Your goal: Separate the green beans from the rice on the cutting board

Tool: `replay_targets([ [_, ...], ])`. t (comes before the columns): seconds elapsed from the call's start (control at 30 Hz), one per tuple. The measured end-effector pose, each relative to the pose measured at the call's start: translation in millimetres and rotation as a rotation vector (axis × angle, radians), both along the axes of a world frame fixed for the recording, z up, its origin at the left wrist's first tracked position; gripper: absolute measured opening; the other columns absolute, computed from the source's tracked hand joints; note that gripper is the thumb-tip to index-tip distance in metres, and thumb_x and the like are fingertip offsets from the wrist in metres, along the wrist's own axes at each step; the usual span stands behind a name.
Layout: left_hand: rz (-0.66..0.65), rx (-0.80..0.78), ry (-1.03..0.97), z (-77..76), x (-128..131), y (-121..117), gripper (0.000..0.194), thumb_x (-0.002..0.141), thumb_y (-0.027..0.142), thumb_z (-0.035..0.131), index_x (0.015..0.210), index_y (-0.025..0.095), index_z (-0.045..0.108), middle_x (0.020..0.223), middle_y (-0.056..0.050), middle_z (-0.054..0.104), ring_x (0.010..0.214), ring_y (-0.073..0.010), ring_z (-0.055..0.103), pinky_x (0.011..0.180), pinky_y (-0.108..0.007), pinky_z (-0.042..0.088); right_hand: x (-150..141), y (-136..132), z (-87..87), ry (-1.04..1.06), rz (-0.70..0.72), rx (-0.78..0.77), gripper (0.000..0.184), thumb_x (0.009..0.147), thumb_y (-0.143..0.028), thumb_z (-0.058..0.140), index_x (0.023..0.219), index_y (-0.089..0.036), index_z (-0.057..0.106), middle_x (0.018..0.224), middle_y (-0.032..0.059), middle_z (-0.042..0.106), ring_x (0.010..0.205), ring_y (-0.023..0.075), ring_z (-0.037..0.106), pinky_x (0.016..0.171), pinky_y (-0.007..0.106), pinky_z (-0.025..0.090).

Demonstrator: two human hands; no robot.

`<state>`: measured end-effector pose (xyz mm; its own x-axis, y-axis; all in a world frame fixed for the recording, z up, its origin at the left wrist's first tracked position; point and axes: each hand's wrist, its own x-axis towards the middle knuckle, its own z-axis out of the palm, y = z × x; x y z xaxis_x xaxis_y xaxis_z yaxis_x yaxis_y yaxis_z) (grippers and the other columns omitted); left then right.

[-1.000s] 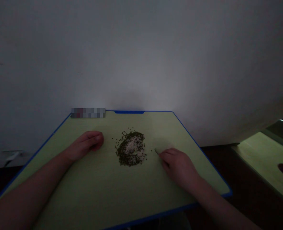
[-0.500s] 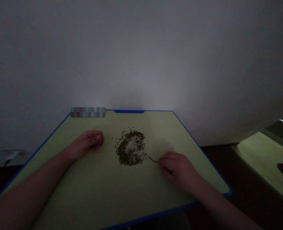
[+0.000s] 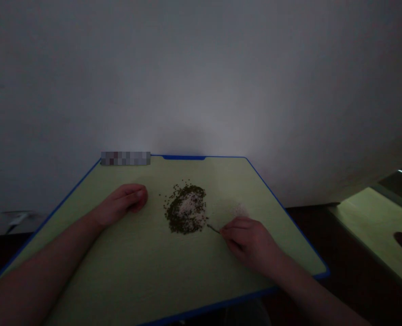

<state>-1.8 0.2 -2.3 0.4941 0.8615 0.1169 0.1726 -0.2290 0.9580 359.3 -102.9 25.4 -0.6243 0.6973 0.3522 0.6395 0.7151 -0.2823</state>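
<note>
Head view: our right hand (image 3: 250, 242) pinches a thin tool (image 3: 213, 228), probably keeping its tip free toward the grain pile (image 3: 186, 212) leftward; our left hand (image 3: 128, 200) curls, contents we cannot tell

A thin, dark, slender tool (image 3: 213, 228) slants from the right hand (image 3: 251, 242), its tip just beside the lower right edge of a mixed heap (image 3: 187, 210). The heap sits mid-tabletop (image 3: 136, 271), dark green grains ringing a paler middle, a few strays scattered along its far left side. A small pale patch of grains (image 3: 240, 209) lies just beyond the hand
</note>
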Motion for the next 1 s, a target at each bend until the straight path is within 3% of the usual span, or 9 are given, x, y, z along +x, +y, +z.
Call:
replay_targets([
  [0.47, -0.001, 0.024, 0.025, -0.4, -0.5, 1.5, 0.038, 0.087, 0.044, 0.044, 0.062, 0.017, 0.049, 0.056, 0.001, 0.044, 0.052, -0.0117, 0.039, 0.05, -0.026, 0.03, -5.7, -7.9, -0.3, 0.041, 0.108, 0.037, 0.021, 0.087, -0.011, 0.05, 0.096, -0.016, 0.068, 0.084, 0.0056, 0.071, 0.076, 0.017, 0.062, 0.069, 0.03, 0.051],
  [0.6, 0.004, 0.023, 0.035, -0.1, -0.4, 1.7, 0.039, 0.087, 0.045, 0.044, 0.061, 0.017, 0.048, 0.055, 0.001, 0.044, 0.052, -0.0116, 0.039, 0.05, -0.026, 0.029, -12.2, -7.7, -2.3, -0.086, 0.044, 0.122, 0.019, 0.087, -0.012, 0.052, 0.094, -0.015, 0.069, 0.083, 0.0077, 0.071, 0.075, 0.019, 0.062, 0.069, 0.031, 0.051],
  [0.77, 0.008, -0.003, 0.021, 5.7, 2.8, -2.9, 0.041, 0.086, 0.048, 0.045, 0.06, 0.016, 0.047, 0.054, 0.002, 0.043, 0.051, -0.0111, 0.037, 0.05, -0.026, 0.028, -12.6, -6.0, -3.1, -0.262, -0.116, 0.083, 0.017, 0.082, -0.008, 0.056, 0.091, -0.014, 0.069, 0.086, 0.0083, 0.071, 0.079, 0.0213, 0.062, 0.072, 0.033, 0.052],
  [0.9, 0.003, -0.011, 0.014, 6.6, 2.7, -4.5, 0.04, 0.088, 0.046, 0.045, 0.062, 0.015, 0.047, 0.056, 0.002, 0.043, 0.053, -0.0107, 0.038, 0.052, -0.027, 0.029, -2.3, -3.1, -2.8, -0.271, -0.273, 0.077, 0.015, 0.083, -0.009, 0.056, 0.086, -0.016, 0.069, 0.086, 0.0069, 0.071, 0.08, 0.0216, 0.062, 0.073, 0.034, 0.051],
  [1.0, 0.0, -0.007, 0.035, 6.2, 2.1, -4.2, 0.04, 0.089, 0.045, 0.043, 0.063, 0.015, 0.046, 0.057, 0.002, 0.043, 0.054, -0.0103, 0.038, 0.053, -0.027, 0.029, 0.8, -2.3, -1.2, -0.238, -0.284, 0.108, 0.018, 0.083, -0.008, 0.055, 0.09, -0.017, 0.069, 0.087, 0.0061, 0.07, 0.08, 0.0209, 0.062, 0.074, 0.033, 0.051],
])
